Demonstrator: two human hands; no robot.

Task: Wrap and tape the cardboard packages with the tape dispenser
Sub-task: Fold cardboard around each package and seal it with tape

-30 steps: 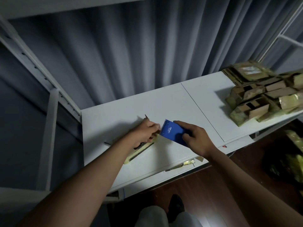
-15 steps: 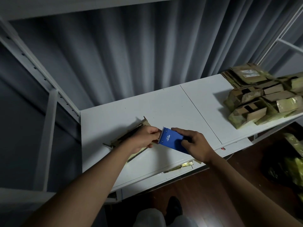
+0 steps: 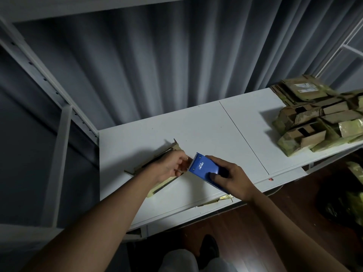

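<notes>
A flat cardboard package (image 3: pixel 157 157) lies slanted on the white shelf (image 3: pixel 196 124), partly covered in yellowish tape at its near end. My left hand (image 3: pixel 172 165) lies over its middle and pinches the clear tape end that runs from the dispenser's toothed edge. The blue tape dispenser (image 3: pixel 205 169) is gripped by my right hand (image 3: pixel 229 177), just right of the left hand, its blade pointing left. Most of the package under my hand is hidden.
A pile of taped cardboard packages (image 3: pixel 318 118) fills the shelf's right end. Scraps of tape (image 3: pixel 222 199) lie on the shelf's front lip. A grey curtain hangs behind, and a metal rack upright (image 3: pixel 59 154) stands at the left. Dark floor lies below.
The package has been lifted and turned so more of it shows behind my left hand. The dispenser has drawn slightly away from the left hand, with tape stretched between them.
</notes>
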